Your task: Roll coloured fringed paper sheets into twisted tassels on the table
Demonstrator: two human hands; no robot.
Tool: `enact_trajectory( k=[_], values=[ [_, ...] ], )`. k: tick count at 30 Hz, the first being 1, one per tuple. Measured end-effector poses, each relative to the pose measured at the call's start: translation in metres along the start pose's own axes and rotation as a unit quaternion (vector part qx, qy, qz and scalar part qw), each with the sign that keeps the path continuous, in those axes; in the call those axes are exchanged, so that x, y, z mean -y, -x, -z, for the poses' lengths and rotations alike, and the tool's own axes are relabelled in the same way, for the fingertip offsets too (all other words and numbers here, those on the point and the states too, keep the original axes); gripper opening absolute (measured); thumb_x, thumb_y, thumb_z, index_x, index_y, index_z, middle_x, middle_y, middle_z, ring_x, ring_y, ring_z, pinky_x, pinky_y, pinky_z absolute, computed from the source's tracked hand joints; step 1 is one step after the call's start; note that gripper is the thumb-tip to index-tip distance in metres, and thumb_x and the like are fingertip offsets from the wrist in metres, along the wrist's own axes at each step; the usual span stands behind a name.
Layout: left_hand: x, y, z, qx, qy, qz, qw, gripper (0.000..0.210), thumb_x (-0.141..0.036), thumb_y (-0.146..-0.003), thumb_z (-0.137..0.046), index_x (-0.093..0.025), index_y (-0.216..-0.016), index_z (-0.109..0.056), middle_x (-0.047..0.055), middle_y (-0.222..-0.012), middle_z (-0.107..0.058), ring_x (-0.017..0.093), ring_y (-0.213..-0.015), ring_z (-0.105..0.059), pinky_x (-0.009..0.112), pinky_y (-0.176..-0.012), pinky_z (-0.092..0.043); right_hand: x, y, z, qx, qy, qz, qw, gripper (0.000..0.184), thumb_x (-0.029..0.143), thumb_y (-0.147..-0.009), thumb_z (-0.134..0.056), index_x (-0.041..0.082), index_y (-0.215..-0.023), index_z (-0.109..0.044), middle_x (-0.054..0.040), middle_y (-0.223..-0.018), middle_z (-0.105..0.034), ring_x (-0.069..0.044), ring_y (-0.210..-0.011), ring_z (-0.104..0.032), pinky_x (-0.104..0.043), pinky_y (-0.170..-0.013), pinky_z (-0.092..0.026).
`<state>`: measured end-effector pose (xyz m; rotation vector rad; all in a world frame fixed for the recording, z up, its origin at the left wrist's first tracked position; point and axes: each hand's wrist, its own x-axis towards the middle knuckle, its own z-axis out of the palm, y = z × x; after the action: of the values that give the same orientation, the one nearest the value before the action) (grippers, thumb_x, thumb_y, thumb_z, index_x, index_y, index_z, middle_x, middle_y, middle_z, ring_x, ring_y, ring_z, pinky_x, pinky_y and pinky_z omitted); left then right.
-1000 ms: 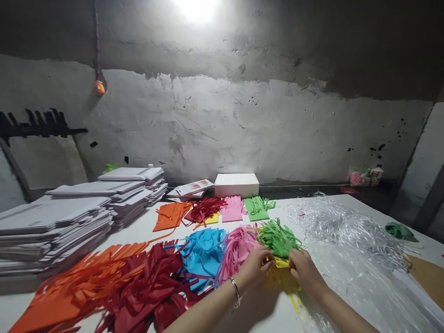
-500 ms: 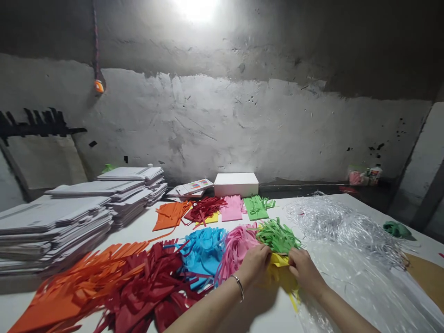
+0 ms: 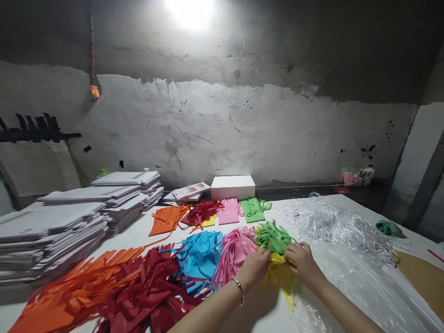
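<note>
Both bare hands at work over a white tabletop (image 3: 130, 237). Left hand (image 3: 255, 267), silver metal bracelet (image 3: 240, 291) on its wrist, has thumb and fingers together, apparently pinching the left edge of a thin yellow fringed sheet (image 3: 277, 276). Right hand (image 3: 301, 260) looks clamped on the same sheet's right edge, fingers curled; exact thumb contact hidden. Two-sided grip probably because the material is limp and would sag or fold if held from one side.

Yellow sheet lies between the hands, just below a bright green bundle of cut strips (image 3: 274, 237); its loose tails hang toward the wearer. Green strands touch or nearly touch the right fingertips, can't tell which.

Pink fringed bundle (image 3: 236, 252) just beside the left hand, on its far left side; then sky-blue fringed bundle (image 3: 199, 255), dark red strip heap (image 3: 156, 289), orange fringed heap (image 3: 69, 293) further left. Colours grouped in a row, likely so strips don't tangle and each is easy to pick out. Crinkled clear plastic heap (image 3: 360, 284) near the right forearm, silvery shredded strands (image 3: 333, 224) beyond it. Stacked white flat sheets (image 3: 69, 215) sit far left, presumably to leave working room.
</note>
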<state>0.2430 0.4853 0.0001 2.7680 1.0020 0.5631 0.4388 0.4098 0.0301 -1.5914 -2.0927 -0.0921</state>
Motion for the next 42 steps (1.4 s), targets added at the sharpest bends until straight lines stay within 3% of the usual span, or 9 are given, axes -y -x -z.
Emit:
enact_trajectory(
  k=[5,10,18,26,29,32,36,39,42],
  values=[
    [0.002,-0.007,0.009,0.017,-0.021,0.003,1.0,0.011,-0.022,-0.099,-0.058,-0.014,-0.1,-0.066,0.005,-0.1,-0.069,0.02,-0.092,-0.067,0.038,-0.083,-0.056,-0.011,0.002,0.012,-0.028,-0.035,0.0,0.999,0.014,0.011,-0.084,-0.055,0.022,-0.078,-0.062,-0.0001,-0.085,-0.066,-0.021,-0.092,-0.059,-0.044,-0.099,-0.03],
    [0.016,-0.007,0.023,0.04,-0.053,0.012,0.998,0.017,-0.029,-0.098,-0.062,-0.014,-0.104,-0.067,0.005,-0.101,-0.07,0.018,-0.089,-0.069,0.038,-0.08,-0.059,-0.03,0.008,0.018,-0.09,-0.092,-0.048,0.99,0.01,0.024,-0.085,-0.054,0.023,-0.08,-0.062,-0.0031,-0.084,-0.069,-0.024,-0.087,-0.063,-0.046,-0.093,-0.038],
    [0.022,-0.005,0.026,0.081,-0.129,0.001,0.988,0.024,-0.031,-0.097,-0.063,-0.014,-0.114,-0.065,0.007,-0.111,-0.068,0.021,-0.095,-0.068,0.041,-0.083,-0.059,-0.043,0.009,0.034,-0.212,-0.216,-0.121,0.945,0.026,0.044,-0.09,-0.049,0.022,-0.089,-0.063,-0.0048,-0.087,-0.072,-0.023,-0.081,-0.068,-0.032,-0.07,-0.053],
    [0.023,-0.002,0.02,0.108,-0.105,-0.024,0.988,0.025,-0.032,-0.097,-0.063,-0.015,-0.116,-0.064,0.008,-0.114,-0.067,0.022,-0.098,-0.068,0.042,-0.085,-0.058,-0.025,0.0,0.091,-0.387,-0.251,-0.151,0.874,0.038,0.059,-0.089,-0.057,0.021,-0.097,-0.058,-0.0066,-0.09,-0.071,-0.023,-0.085,-0.068,-0.034,-0.076,-0.053],
    [0.019,0.005,0.025,0.095,-0.063,-0.003,0.993,0.024,-0.033,-0.097,-0.064,-0.014,-0.111,-0.065,0.006,-0.108,-0.069,0.02,-0.093,-0.068,0.041,-0.082,-0.058,-0.002,0.004,0.121,-0.41,-0.261,-0.136,0.863,0.035,0.056,-0.093,-0.056,0.023,-0.103,-0.056,-0.0058,-0.097,-0.071,-0.021,-0.088,-0.068,-0.03,-0.075,-0.054],
    [0.009,0.019,0.049,0.041,-0.001,0.027,0.999,0.018,-0.031,-0.093,-0.066,-0.014,-0.098,-0.069,0.008,-0.099,-0.071,0.022,-0.089,-0.068,0.039,-0.08,-0.057,0.029,0.019,0.145,-0.377,-0.251,-0.106,0.885,0.028,0.05,-0.089,-0.066,0.024,-0.099,-0.063,-0.0026,-0.095,-0.072,-0.018,-0.084,-0.069,-0.025,-0.072,-0.054],
    [-0.025,0.059,0.114,-0.076,0.097,0.043,0.991,0.027,-0.03,-0.102,-0.046,-0.017,-0.11,-0.068,0.012,-0.11,-0.071,0.022,-0.101,-0.066,0.035,-0.089,-0.053,0.076,0.047,0.157,-0.269,-0.204,-0.009,0.941,0.01,0.035,-0.091,-0.064,0.027,-0.088,-0.069,0.002,-0.081,-0.072,-0.014,-0.071,-0.069,-0.019,-0.063,-0.051],
    [-0.069,0.101,0.164,-0.132,0.228,-0.019,0.964,0.035,-0.046,-0.099,-0.053,-0.021,-0.119,-0.066,0.01,-0.117,-0.069,0.022,-0.108,-0.064,0.033,-0.092,-0.052,0.109,0.066,0.152,-0.197,-0.235,0.052,0.95,0.009,0.029,-0.092,-0.061,0.027,-0.088,-0.069,0.0021,-0.081,-0.071,-0.014,-0.074,-0.069,-0.018,-0.066,-0.052],
    [-0.115,0.14,0.188,-0.143,0.322,-0.097,0.931,0.04,-0.048,-0.089,-0.069,-0.021,-0.119,-0.068,0.011,-0.117,-0.069,0.024,-0.111,-0.063,0.033,-0.096,-0.05,0.137,0.08,0.142,-0.126,-0.284,0.086,0.947,0.011,0.028,-0.094,-0.059,0.026,-0.086,-0.067,0.0016,-0.079,-0.07,-0.015,-0.074,-0.069,-0.02,-0.067,-0.053]
  ],
)
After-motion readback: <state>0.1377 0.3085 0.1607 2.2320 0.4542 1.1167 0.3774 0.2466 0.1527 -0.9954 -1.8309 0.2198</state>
